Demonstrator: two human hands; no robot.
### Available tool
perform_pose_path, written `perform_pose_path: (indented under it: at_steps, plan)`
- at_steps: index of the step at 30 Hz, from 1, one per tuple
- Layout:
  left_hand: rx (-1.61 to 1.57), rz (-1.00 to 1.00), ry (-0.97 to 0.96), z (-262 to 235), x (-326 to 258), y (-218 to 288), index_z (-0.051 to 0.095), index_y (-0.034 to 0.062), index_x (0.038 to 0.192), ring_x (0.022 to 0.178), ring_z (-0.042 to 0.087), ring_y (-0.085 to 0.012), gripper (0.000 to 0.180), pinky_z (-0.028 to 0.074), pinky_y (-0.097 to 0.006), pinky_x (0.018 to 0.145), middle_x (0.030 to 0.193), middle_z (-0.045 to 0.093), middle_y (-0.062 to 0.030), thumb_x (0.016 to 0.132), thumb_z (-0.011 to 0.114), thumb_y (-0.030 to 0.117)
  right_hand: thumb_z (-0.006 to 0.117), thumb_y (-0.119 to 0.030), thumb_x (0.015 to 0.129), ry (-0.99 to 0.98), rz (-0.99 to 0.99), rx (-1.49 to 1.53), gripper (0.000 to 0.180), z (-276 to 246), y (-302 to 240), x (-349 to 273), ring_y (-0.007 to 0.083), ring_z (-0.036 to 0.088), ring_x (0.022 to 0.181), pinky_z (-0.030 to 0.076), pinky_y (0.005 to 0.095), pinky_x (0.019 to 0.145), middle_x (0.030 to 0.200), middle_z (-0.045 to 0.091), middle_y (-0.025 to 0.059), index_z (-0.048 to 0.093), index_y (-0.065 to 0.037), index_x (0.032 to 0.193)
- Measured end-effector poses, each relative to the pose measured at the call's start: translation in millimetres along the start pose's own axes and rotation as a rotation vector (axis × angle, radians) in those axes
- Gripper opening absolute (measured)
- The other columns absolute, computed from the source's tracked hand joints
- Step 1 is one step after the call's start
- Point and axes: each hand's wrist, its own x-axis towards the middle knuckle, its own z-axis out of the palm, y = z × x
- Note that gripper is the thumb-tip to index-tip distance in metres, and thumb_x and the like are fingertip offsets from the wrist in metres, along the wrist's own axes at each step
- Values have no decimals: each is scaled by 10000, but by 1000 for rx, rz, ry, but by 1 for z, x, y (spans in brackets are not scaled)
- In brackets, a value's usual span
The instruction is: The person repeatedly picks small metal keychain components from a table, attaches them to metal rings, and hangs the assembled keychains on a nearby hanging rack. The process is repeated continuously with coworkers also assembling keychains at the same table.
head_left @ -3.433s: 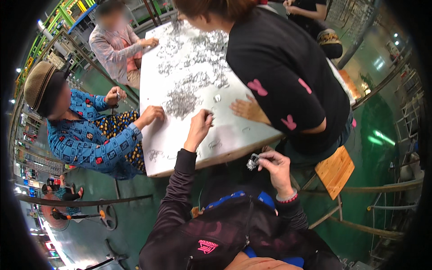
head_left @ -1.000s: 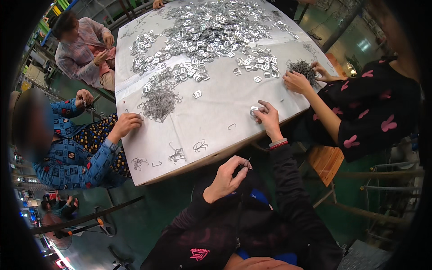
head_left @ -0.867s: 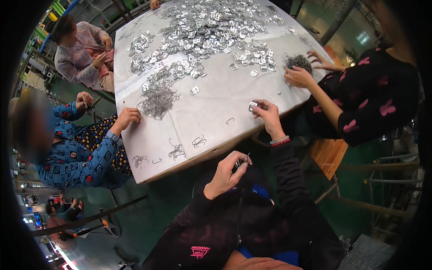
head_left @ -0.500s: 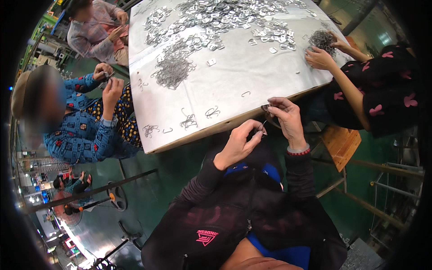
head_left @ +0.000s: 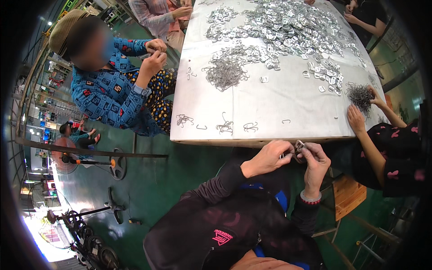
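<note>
A small silvery metal buckle (head_left: 299, 146) is pinched between the left hand (head_left: 268, 157) and the right hand (head_left: 315, 160), brought together just off the near edge of the white table (head_left: 270, 101), where it could well be fumbled and dropped onto the green floor (head_left: 180, 166).

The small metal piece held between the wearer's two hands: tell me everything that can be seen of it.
The small metal piece is a silvery-grey, flat-looking buckle-like part, similar in kind to the shiny pieces heaped on the white table. It sits just off the table's near edge, in the air, pinched between the fingers of the left hand and the right hand. Most of it is hidden by fingers, so its exact shape and any wire on it cannot be told.
</note>
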Motion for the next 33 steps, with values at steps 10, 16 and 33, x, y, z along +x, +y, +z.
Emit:
perform_pose_path:
  at_steps: [10, 16, 33]
  plan:
    - [328, 55, 286, -90, 51, -101, 616, 53, 1161, 894, 643, -208, 393, 510, -312, 778, 1027, 666, -83, 782, 722, 60, 664, 117, 778, -41, 198, -49, 137, 8, 4, 9, 146, 636, 665, 516, 237, 609, 800, 677, 122, 693, 82, 907]
    - [1038, -95, 110, -185, 132, -180, 721, 125, 938, 913, 556, -298, 162, 456, -395, 801, 897, 601, -102, 777, 697, 125, 689, 106, 765, -69, 159, -2, 140, 7, 2, 15, 119, 635, 696, 507, 213, 608, 833, 685, 100, 708, 64, 897]
    - [847, -181, 29, -156, 100, -151, 601, 5, 950, 911, 586, -367, 136, 460, -456, 784, 923, 620, -189, 895, 503, 82, 685, 87, 782, -133, 104, 0, 118, 7, -1, -7, 101, 626, 700, 508, 213, 621, 821, 676, 73, 699, 60, 897]
